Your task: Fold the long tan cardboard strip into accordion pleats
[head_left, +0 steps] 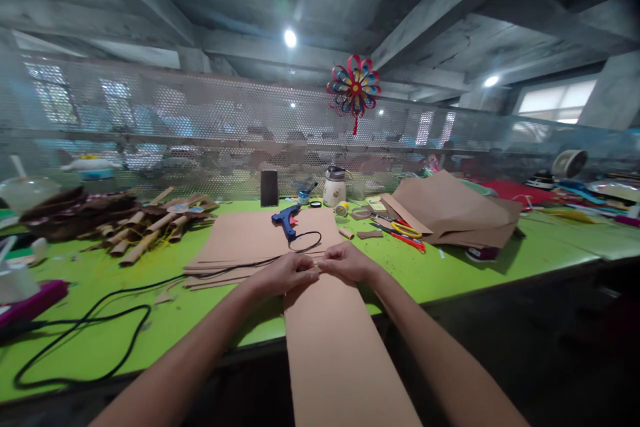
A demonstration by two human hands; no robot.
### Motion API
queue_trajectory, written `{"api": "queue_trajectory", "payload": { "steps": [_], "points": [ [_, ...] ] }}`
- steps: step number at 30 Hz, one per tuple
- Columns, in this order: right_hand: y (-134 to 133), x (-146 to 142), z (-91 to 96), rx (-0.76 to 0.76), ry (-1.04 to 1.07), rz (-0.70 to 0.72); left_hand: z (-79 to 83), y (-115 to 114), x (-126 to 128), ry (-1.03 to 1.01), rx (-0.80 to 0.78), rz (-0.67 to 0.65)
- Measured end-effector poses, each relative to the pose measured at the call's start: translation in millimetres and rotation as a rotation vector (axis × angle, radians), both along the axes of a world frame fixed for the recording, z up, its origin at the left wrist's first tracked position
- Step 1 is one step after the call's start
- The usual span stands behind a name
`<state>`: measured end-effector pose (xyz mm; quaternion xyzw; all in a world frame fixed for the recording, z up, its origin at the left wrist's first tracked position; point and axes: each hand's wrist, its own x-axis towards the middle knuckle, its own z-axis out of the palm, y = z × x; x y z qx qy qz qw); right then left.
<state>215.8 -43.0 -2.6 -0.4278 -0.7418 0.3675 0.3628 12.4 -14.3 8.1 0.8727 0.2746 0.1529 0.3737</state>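
A long strip of brown kraft paper (340, 347) runs from the table toward me and hangs over its near edge. At the strip's far end, my left hand (293, 271) and my right hand (347, 261) meet, thumbs and fingers pinching the paper's edge. The edge looks slightly rolled or folded between them, though the fingers hide most of it. Just beyond lies a stack of brown paper sheets (240, 237), with a blue glue gun (287, 221) resting on top. Its black cord passes close behind my left hand.
Brown paper rolls (143, 237) lie to the left. Scissors (405, 230) and a crumpled brown paper sheet (450, 210) are on the right. A lidded jar (335, 188) stands at the back, before a perforated metal screen (225, 113). The black cord (100, 303) loops across the green table (185, 327).
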Motion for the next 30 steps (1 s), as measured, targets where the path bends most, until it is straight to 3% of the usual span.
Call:
{"api": "queue_trajectory", "payload": {
  "steps": [6, 14, 25, 30],
  "points": [
    [-3.3, 2.2, 6.7, 0.030, -0.042, -0.068, 2.9, 6.4, -9.1, 0.042, 0.105, 0.084],
    [1.0, 2.8, -2.3, 0.036, -0.065, -0.090, -0.9, 9.1, -11.6, 0.059, 0.172, 0.119],
    [-1.2, 1.8, -3.6, -0.069, -0.031, -0.087, -3.8, 13.8, -13.3, 0.040, 0.150, 0.096],
    [2.5, 4.4, -4.6, 0.005, -0.029, -0.073, 4.3, 7.5, -12.6, 0.022, 0.083, 0.095]
  ]
}}
